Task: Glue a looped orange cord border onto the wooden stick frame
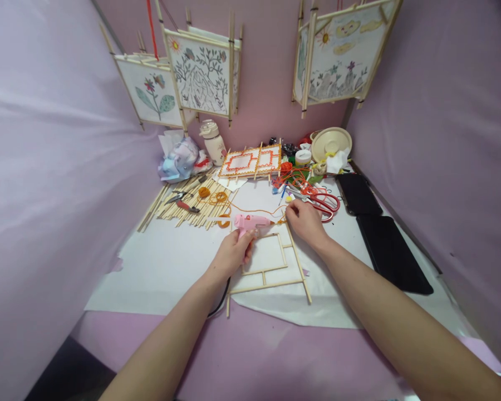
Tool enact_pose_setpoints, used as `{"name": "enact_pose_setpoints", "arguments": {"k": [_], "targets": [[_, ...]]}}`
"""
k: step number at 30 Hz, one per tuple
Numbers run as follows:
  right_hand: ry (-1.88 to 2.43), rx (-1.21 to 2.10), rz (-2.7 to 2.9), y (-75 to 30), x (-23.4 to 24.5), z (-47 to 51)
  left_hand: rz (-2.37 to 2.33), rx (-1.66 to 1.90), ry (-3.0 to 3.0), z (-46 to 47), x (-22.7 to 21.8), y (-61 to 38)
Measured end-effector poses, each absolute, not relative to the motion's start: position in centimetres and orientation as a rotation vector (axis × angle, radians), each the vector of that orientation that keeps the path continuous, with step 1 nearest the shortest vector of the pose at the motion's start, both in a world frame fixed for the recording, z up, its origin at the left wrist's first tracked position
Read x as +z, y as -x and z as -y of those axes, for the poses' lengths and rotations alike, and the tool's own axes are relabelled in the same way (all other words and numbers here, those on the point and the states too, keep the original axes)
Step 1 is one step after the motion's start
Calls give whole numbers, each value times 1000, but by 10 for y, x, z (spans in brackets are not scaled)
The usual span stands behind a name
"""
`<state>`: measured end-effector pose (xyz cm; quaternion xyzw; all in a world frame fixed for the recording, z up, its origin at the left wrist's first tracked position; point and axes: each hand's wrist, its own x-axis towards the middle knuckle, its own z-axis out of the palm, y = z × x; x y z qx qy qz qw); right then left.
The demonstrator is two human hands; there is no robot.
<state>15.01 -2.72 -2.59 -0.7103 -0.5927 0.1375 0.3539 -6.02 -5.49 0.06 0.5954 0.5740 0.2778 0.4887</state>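
My left hand (232,252) is wrapped round the handle of a pink glue gun (250,222), its nozzle pointing right toward the top of a wooden stick frame (275,267) lying on white paper (167,267). My right hand (304,218) is closed in a pinch at the frame's upper right corner, holding an orange string (259,212) against the stick there. The gun's black cord (221,298) trails down toward me.
A pile of wooden sticks (187,203) with pliers lies at the left. A finished orange-trimmed frame (253,161), a bottle (214,142), red scissors (323,201), a bowl (331,142) and black cases (382,239) ring the work area. Painted lantern panels (202,72) hang above.
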Motion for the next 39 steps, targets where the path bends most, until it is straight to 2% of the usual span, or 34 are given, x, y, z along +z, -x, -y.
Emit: {"name": "enact_pose_setpoints", "arguments": {"k": [39], "targets": [[1846, 349, 1543, -150, -24, 28, -1443, 637, -1573, 57, 4, 69]]}}
